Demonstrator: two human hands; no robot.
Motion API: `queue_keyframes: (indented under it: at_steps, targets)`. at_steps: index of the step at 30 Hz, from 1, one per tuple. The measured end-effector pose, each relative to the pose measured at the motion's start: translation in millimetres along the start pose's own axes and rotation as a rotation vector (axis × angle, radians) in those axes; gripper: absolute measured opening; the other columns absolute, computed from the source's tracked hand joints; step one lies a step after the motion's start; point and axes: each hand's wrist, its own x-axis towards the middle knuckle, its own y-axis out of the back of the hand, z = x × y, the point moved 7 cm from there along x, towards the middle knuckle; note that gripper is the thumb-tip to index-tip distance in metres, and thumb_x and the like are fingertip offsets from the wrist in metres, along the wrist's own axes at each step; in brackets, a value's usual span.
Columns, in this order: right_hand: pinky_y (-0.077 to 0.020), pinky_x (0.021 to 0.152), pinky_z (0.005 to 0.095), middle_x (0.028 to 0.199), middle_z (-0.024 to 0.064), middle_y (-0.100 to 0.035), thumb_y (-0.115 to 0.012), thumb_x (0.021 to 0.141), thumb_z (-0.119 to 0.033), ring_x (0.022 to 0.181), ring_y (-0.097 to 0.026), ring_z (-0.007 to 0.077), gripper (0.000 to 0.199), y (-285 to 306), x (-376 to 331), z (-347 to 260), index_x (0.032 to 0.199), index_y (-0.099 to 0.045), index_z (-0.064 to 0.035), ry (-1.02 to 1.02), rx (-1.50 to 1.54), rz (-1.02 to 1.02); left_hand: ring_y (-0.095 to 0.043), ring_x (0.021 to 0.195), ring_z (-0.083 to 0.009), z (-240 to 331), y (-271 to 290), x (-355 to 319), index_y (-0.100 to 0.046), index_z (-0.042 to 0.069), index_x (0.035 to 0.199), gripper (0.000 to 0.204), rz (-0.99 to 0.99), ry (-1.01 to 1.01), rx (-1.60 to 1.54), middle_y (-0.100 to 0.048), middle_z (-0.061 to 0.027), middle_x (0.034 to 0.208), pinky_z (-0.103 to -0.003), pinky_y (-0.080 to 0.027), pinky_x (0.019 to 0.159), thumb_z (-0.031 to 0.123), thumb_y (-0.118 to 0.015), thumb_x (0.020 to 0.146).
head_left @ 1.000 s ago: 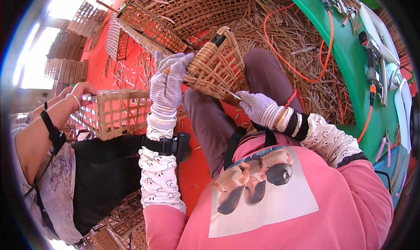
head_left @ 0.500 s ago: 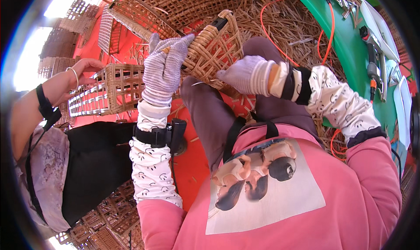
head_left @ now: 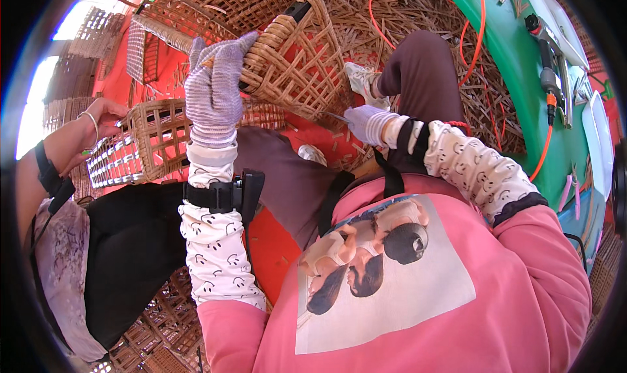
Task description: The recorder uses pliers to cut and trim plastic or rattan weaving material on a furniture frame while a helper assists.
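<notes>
My left hand, in a pale striped knit glove, is closed on the thick wrapped rim of a light brown wicker basket. The basket is tilted over my knees, its open lattice side facing right, with a black piece on its upper rim. My right hand, gloved alike, is closed low between my knees, just below and right of the basket. From its fingers a thin grey pointed tool sticks out toward the basket's lower edge; its handle is hidden in the glove.
At left, another person's hand touches a second wicker basket. More baskets stand behind. Cut cane strips litter the red floor covering. On the right, a green table bears a corded power tool with an orange cable.
My right hand has drawn down, away from the basket's lattice, so the pointed tool shows. My knees have spread, uncovering shoes and floor. My left hand keeps its grip on the rim.
</notes>
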Motion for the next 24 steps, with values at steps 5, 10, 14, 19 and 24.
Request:
queue_keyframes:
  at_steps: [5,10,14,19,24]
  targets:
    - [-0.0502,0.068,0.0418,0.083,0.0202,-0.063,-0.052,0.082,-0.016,0.081,-0.062,0.0343,0.021,14.8,-26.0,-18.8,0.093,-0.058,0.0006,-0.044,0.015,-0.117,-0.06,0.083,-0.017,4.1,-3.4,-3.3,-0.068,0.005,0.091,0.027,0.008,-0.009,0.023,-0.067,-0.0034,0.091,-0.041,-0.026,0.101,0.017,-0.043,0.092]
    - [-0.0494,0.067,0.0405,0.081,0.0175,-0.062,-0.044,0.086,-0.02,0.075,-0.063,0.0284,0.022,-35.2,-48.0,-129.3,0.088,-0.056,-0.0009,0.582,0.002,-0.341,-0.061,0.083,-0.0156,-7.6,-4.4,5.9,-0.069,0.009,0.094,0.027,0.046,0.009,-0.058,-0.068,-0.0026,0.09,-0.039,-0.026,0.1,0.021,-0.044,0.092]
    - [-0.0475,0.069,0.043,0.082,0.02,-0.061,-0.046,0.08,-0.018,0.08,-0.061,0.0344,0.02,-19.1,-12.2,-102.5,0.084,-0.059,-0.003,0.306,0.08,-0.267,-0.062,0.084,-0.0127,-17.0,-15.6,7.4,-0.069,0.008,0.094,0.029,-0.113,0.031,0.01,-0.068,-0.0022,0.088,-0.037,-0.026,0.1,0.023,-0.044,0.093]
    - [-0.0502,0.06,0.0428,0.087,0.0164,-0.065,-0.041,0.088,-0.019,0.072,-0.063,0.0313,0.027,-88.0,8.8,18.0,0.095,-0.062,-0.0019,-0.289,0.453,-0.503,-0.062,0.081,-0.0129,-21.3,-6.1,17.8,-0.069,0.008,0.092,0.028,-0.026,-0.015,-0.062,-0.068,-0.0016,0.089,-0.035,-0.029,0.098,0.021,-0.044,0.093]
    - [-0.0472,0.053,0.0401,0.087,0.0163,-0.064,-0.038,0.09,-0.02,0.065,-0.061,0.0272,0.028,-110.5,47.3,31.5,0.099,-0.058,-0.0015,-0.206,0.282,-0.312,-0.061,0.074,-0.0158,-11.7,-22.7,36.0,-0.069,0.007,0.091,0.025,-0.02,-0.165,0.054,-0.068,-0.0021,0.085,-0.035,-0.035,0.09,0.016,-0.046,0.091]
